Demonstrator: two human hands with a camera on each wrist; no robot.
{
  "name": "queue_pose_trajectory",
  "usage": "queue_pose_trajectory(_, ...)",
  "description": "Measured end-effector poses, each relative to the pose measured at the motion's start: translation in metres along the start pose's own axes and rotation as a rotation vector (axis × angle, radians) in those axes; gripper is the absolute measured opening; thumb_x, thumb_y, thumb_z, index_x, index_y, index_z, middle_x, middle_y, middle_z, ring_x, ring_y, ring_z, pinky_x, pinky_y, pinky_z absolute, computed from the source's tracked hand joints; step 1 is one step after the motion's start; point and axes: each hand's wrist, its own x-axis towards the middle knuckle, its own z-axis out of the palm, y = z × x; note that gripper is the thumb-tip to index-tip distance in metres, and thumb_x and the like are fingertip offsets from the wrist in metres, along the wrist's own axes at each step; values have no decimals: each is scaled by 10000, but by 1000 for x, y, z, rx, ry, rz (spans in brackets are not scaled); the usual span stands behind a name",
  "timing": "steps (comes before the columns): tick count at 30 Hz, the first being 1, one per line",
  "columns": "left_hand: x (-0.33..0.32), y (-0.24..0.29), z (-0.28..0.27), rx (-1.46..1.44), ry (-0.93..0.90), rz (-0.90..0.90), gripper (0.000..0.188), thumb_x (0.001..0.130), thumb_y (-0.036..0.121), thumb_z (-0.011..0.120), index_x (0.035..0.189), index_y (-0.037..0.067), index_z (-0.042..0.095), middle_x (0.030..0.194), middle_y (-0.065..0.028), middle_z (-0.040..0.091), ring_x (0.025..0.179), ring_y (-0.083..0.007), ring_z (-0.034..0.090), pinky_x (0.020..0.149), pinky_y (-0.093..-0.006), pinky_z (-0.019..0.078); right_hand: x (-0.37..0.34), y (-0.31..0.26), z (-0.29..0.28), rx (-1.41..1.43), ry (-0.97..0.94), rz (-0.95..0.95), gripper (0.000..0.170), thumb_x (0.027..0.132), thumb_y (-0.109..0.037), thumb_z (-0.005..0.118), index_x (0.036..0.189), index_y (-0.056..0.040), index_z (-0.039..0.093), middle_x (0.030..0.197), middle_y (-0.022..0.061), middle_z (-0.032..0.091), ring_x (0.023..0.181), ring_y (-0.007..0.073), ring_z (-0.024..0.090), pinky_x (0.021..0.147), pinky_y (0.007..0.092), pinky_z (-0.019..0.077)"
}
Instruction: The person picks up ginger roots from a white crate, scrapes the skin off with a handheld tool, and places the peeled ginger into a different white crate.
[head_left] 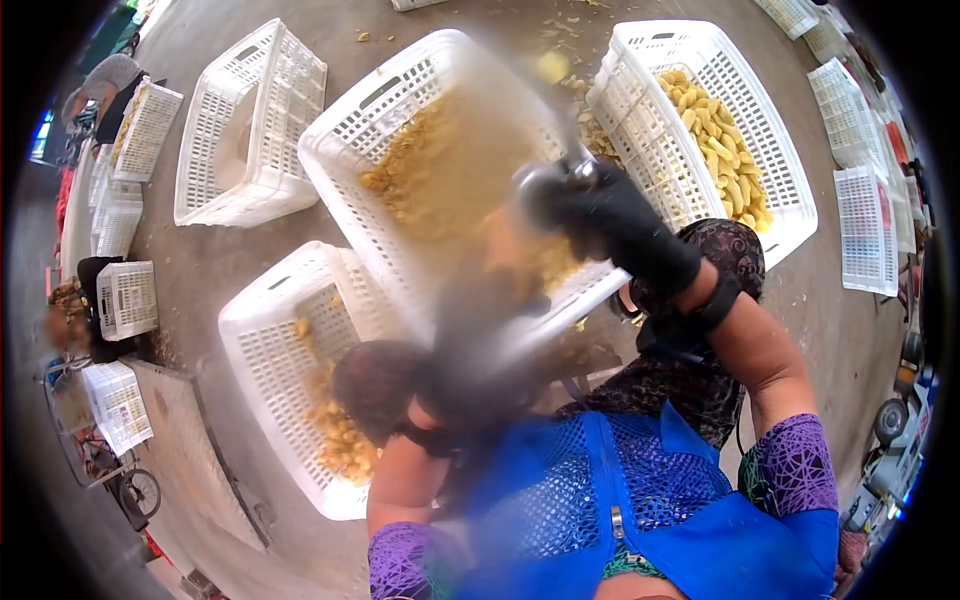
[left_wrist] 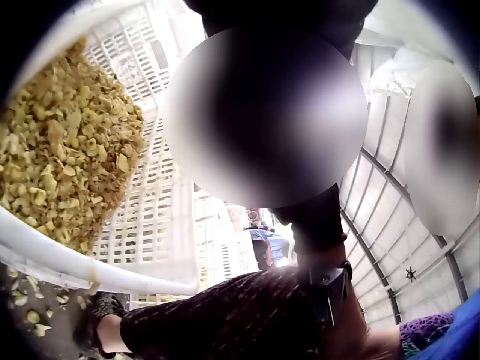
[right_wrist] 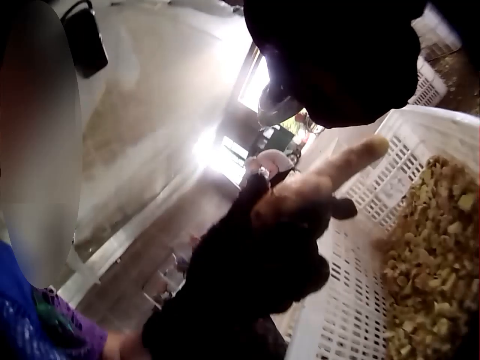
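The black-gloved left hand, blurred in the head view, grips a long, knobbly tan root piece, seen clearest in the right wrist view. Close beside it, the black-gloved right hand has its fingers curled round a shiny metal tool; the tool's shape is blurred. Both hands are above a white slatted crate holding yellow-brown peelings or scraps. In the right wrist view the right hand is a dark shape above the root piece. Whether tool and root touch, I cannot tell.
A white crate of peeled yellowish pieces stands at the right. Another crate at lower left holds more pieces, and one more stands upper left. Scraps lie on the floor. The person's knees are close to the central crate.
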Motion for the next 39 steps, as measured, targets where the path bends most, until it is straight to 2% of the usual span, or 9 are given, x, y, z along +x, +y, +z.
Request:
queue_pose_trajectory(5, 2, 11, 18, -337, 141, -350, 289, 967, 230, 476, 1150, 23, 559, 986, -83, 585, 846, -161, 569, 743, -296, 462, 0, 9, 18, -12, -79, 51, 174, 878, -161, 650, 984, -24, 664, 701, 5, 626, 477, 46, 503, 427, 191, 405)
queue_pose_trajectory(11, -2, -1, 23, 17, 155, 53, 295, 909, 88, 531, 1195, 13, 523, 983, -147, 588, 842, -271, 589, 726, -350, 484, 20, 41, 10, -64, 3, 13, 138, 877, -161, 650, 938, -43, 687, 678, -7, 620, 498, 37, 502, 437, 194, 408)
queue_pose_trajectory(16, -22, -6, 19, 219, 313, -17, 340, 871, 66, 571, 1203, 7, 527, 994, -154, 597, 876, -291, 603, 734, -353, 495, 74, 72, -32, -730, 364, -684, 185, 869, -230, 675, 927, -54, 684, 655, 1, 609, 500, 49, 504, 439, 212, 412)
queue_pose_trajectory(18, -33, -12, 14, 193, 363, -36, 339, 871, 73, 574, 1200, 7, 530, 994, -151, 598, 876, -286, 604, 738, -351, 496, 68, 63, -38, -218, 480, -201, 60, 800, -134, 632, 836, -139, 680, 676, 77, 630, 597, 249, 628, 547, 334, 508)
queue_pose_trajectory(20, -41, -16, 13, 169, 400, -65, 337, 871, 80, 578, 1197, 7, 532, 994, -149, 598, 876, -281, 606, 742, -350, 498, 64, 57, -36, -646, 398, -427, 102, 817, -127, 624, 886, -179, 677, 661, 45, 630, 591, 217, 638, 530, 334, 512)
queue_pose_trajectory(23, -42, -18, 13, 145, 414, -76, 335, 872, 90, 583, 1193, 7, 536, 994, -145, 599, 875, -273, 608, 748, -348, 500, 25, 26, -8, -222, 114, -300, 239, 853, -262, 682, 848, -24, 669, 523, 9, 543, 391, 79, 487, 369, 203, 338)
queue_pose_trajectory(28, -32, -17, 16, 92, 369, -81, 333, 872, 107, 592, 1186, 7, 542, 993, -138, 600, 875, -260, 611, 758, -345, 503, 10, 43, 10, 19, -68, -27, 239, 865, -234, 681, 971, -21, 655, 690, 19, 613, 495, 72, 538, 448, 208, 440)
queue_pose_trajectory(34, -13, -2, 23, -25, 242, -51, 332, 873, 128, 602, 1178, 8, 550, 993, -130, 601, 874, -244, 616, 770, -341, 507, 40, 64, 3, -278, -23, -122, 210, 874, -234, 686, 953, -40, 673, 742, 7, 641, 552, 61, 543, 499, 217, 449)
queue_pose_trajectory(39, -15, -11, 21, -42, 246, -81, 332, 874, 145, 611, 1172, 8, 556, 993, -123, 602, 873, -230, 619, 780, -337, 511, 70, 83, -32, -576, 400, -371, 219, 795, -202, 752, 935, -43, 697, 810, 32, 692, 741, 108, 619, 693, 286, 511)
